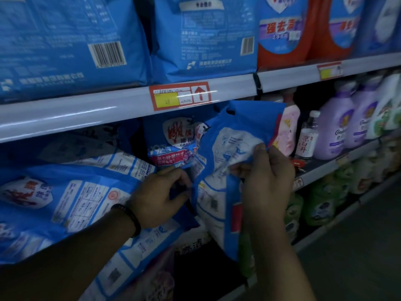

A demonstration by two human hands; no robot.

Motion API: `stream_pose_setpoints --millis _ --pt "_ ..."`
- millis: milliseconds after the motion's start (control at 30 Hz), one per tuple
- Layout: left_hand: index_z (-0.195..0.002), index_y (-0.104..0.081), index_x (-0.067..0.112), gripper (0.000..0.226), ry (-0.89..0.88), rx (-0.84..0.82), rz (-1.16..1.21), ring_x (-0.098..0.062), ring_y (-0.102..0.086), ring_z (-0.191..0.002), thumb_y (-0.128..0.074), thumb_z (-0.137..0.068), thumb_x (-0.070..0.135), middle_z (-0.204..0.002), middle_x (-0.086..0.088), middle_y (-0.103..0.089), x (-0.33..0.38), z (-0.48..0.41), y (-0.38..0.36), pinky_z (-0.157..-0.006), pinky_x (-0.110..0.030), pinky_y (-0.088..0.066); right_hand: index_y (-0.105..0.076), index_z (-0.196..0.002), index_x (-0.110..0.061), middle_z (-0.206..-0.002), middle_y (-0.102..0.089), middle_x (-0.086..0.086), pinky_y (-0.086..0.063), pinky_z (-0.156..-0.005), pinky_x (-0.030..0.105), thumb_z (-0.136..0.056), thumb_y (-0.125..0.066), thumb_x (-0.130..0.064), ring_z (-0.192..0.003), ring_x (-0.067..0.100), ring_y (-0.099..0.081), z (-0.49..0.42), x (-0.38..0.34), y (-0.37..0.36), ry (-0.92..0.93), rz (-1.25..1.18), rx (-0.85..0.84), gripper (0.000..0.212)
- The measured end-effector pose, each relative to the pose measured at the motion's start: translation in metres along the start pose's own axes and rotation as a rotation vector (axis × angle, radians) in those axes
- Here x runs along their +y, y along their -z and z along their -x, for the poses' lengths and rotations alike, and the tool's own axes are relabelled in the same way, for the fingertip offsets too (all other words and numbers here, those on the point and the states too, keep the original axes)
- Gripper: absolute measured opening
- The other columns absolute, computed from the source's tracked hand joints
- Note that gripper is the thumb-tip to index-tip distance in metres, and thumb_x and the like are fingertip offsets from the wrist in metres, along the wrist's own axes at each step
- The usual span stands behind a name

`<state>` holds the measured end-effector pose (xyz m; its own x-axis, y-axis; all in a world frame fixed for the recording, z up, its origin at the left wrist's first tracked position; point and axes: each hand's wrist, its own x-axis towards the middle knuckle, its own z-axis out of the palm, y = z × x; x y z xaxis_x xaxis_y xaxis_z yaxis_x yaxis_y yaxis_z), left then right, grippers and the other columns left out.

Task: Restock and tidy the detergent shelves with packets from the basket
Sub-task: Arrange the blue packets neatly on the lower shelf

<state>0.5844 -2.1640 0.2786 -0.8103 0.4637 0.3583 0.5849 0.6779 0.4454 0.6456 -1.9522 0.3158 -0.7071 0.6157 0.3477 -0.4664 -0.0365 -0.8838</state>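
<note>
Both hands are standing the blue plastic detergent packet [219,170] upright near the front edge of the middle shelf [314,170], the right hand [268,177] pinching its side with fingers together, the left hand [160,196] curling closed on its lower edge, probably so it faces outward.

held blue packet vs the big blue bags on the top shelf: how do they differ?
The held packet is gripped by both the left hand and right hand, tilted at the middle shelf; the top-shelf bags stand upright, untouched. The held packet has large white panels and a crumpled top; the top-shelf bags are nearly all blue and look larger. Both are blue with printed backs facing out.
</note>
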Motion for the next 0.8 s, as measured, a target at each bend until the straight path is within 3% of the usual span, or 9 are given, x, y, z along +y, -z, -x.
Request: stream_pose_setpoints --millis 133,233,367,467,533,600,667,733,800 --pt "-0.101 -0.054 0.019 0.025 0.079 0.112 0.298 -0.021 -0.059 -0.095 -0.064 -0.079 0.027 -0.1 0.002 -0.057 0.041 0.025 -0.017 -0.081 -0.047 -0.052 -0.056 -0.081 -0.014 -0.069 -0.073 0.003 -0.062 -0.076 0.058 -0.112 -0.046 -0.021 -0.069 0.024 -0.077 0.024 -0.007 -0.011 0.02 -0.02 -0.068 0.033" --pt "-0.116 -0.054 0.026 0.057 0.241 0.172 0.525 -0.021 -0.066 -0.102 -0.079 -0.066 0.04 -0.112 0.002 -0.064 0.062 0.048 -0.027 -0.087 -0.054 -0.056 -0.056 -0.083 -0.011 -0.072 -0.076 0.003 -0.061 -0.078 0.058 -0.112 -0.048 -0.019 -0.072 0.021 -0.078 0.041 -0.004 -0.021 0.05 -0.038 -0.087 0.031" --pt "-0.119 -0.044 0.037 0.077 0.397 0.328 0.308 -0.017 -0.064 -0.108 -0.068 -0.052 0.065 -0.119 0.005 -0.061 0.077 0.053 -0.039 -0.089 -0.041 -0.055 -0.053 -0.079 -0.016 -0.074 -0.077 0.0 -0.06 -0.082 0.058 -0.11 -0.05 -0.019 -0.078 0.018 -0.079 0.058 -0.001 -0.034 0.088 -0.07 -0.161 0.032" --pt "-0.124 -0.06 0.025 0.077 0.517 0.441 0.602 -0.024 -0.07 -0.111 -0.052 -0.065 0.072 -0.118 -0.001 -0.072 0.073 0.041 -0.039 -0.093 -0.042 -0.058 -0.059 -0.083 -0.015 -0.08 -0.076 -0.003 -0.062 -0.086 0.057 -0.109 -0.053 -0.024 -0.088 0.014 -0.079 0.065 0.003 -0.04 0.094 -0.074 -0.326 0.028" --pt "-0.123 -0.062 0.03 0.068 0.512 0.492 0.572 -0.026 -0.07 -0.113 -0.047 -0.07 0.071 -0.119 0.0 -0.073 0.069 0.038 -0.036 -0.099 -0.051 -0.057 -0.065 -0.09 -0.022 -0.087 -0.075 -0.01 -0.063 -0.089 0.052 -0.108 -0.058 -0.028 -0.097 0.013 -0.078 0.066 0.003 -0.04 0.081 -0.059 -0.465 0.02" --pt "-0.122 -0.061 0.035 0.056 0.509 0.504 0.504 -0.021 -0.073 -0.109 -0.054 -0.074 0.063 -0.115 0.006 -0.074 0.062 0.038 -0.034 -0.095 -0.051 -0.059 -0.072 -0.1 -0.033 -0.099 -0.077 -0.015 -0.063 -0.088 0.037 -0.104 -0.065 -0.029 -0.101 0.007 -0.076 0.062 0.002 -0.035 0.064 -0.046 -0.478 0.009" --pt "-0.13 -0.061 0.036 0.048 0.534 0.501 0.59 -0.018 -0.075 -0.105 -0.071 -0.084 0.047 -0.114 0.008 -0.077 0.054 0.032 -0.033 -0.09 -0.05 -0.062 -0.075 -0.107 -0.037 -0.109 -0.075 -0.019 -0.057 -0.086 0.024 -0.102 -0.068 -0.024 -0.102 0.002 -0.072 0.055 0.008 -0.027 0.104 0.021 -0.403 0.016" --pt "-0.132 -0.061 0.038 0.042 0.557 0.478 0.714 -0.019 -0.076 -0.105 -0.075 -0.092 0.036 -0.116 0.007 -0.078 0.05 0.02 -0.031 -0.089 -0.051 -0.062 -0.073 -0.115 -0.036 -0.117 -0.067 -0.017 -0.055 -0.095 0.032 -0.099 -0.066 -0.032 -0.11 0.005 -0.066 0.046 0.02 -0.02 0.16 0.187 -0.35 0.018" --pt "-0.127 -0.062 0.033 0.037 0.637 0.485 0.717 -0.019 -0.076 -0.104 -0.074 -0.093 0.04 -0.117 0.006 -0.077 0.044 0.003 -0.027 -0.091 -0.049 -0.062 -0.07 -0.126 -0.034 -0.124 -0.058 -0.012 -0.053 -0.104 0.039 -0.093 -0.062 -0.039 -0.116 0.008 -0.06 0.04 0.036 -0.015 0.139 0.327 -0.382 0.034"
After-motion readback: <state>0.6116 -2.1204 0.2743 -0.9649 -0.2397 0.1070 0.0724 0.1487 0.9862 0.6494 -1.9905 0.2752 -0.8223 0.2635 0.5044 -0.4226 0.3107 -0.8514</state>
